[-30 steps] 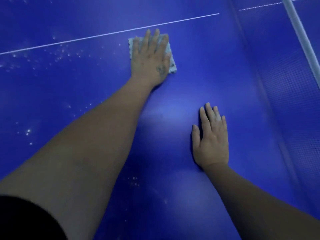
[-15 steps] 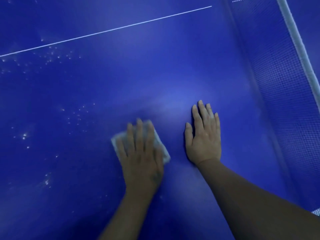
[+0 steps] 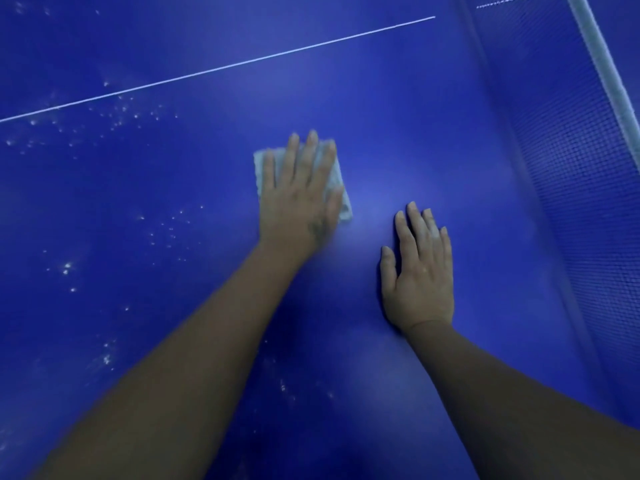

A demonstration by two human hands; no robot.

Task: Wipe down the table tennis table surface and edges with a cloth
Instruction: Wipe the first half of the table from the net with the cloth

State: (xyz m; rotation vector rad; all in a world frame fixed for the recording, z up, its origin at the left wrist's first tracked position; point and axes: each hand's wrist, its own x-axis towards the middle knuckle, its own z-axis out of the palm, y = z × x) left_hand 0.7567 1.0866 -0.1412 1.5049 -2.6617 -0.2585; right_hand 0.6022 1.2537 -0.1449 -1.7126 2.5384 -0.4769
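Note:
The blue table tennis table (image 3: 398, 98) fills the head view. A small pale folded cloth (image 3: 341, 197) lies flat on it near the middle. My left hand (image 3: 298, 195) presses down on the cloth with straight, spread fingers and covers most of it. To its lower right, my right hand (image 3: 420, 271) rests flat on the bare table surface, fingers straight and together, holding nothing.
The net (image 3: 571, 161) with its white top band (image 3: 604, 71) runs along the right side. A thin white centre line (image 3: 221, 67) crosses the far part of the table. White specks (image 3: 65, 268) dot the left half of the surface.
My left hand slid the cloth from far near the white line back towards me, then away again to mid-table. My right hand stayed planted flat on the table.

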